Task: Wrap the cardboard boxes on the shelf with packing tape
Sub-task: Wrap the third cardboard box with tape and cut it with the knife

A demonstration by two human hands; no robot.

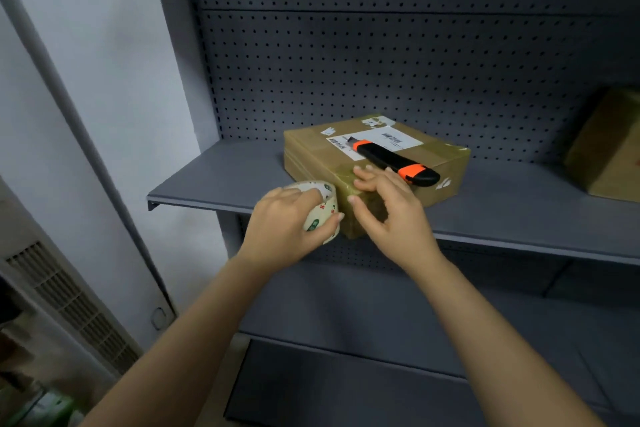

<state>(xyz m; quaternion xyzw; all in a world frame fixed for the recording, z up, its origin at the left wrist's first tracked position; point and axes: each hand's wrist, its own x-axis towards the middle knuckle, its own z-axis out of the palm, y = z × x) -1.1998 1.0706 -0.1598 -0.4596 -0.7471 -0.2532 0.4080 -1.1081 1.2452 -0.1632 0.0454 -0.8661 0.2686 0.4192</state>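
No legible text. White shipping label [391,139] on cardboard box [311,156] top: barcodes only (print too blurred). Tape roll [320,218] carries green and red marks, unreadable.

Both bare forearms reach forward; the left hand [284,225] curls round a tape roll [322,210]; the right hand [391,211] lies spread, fingers straight, thumb apart.
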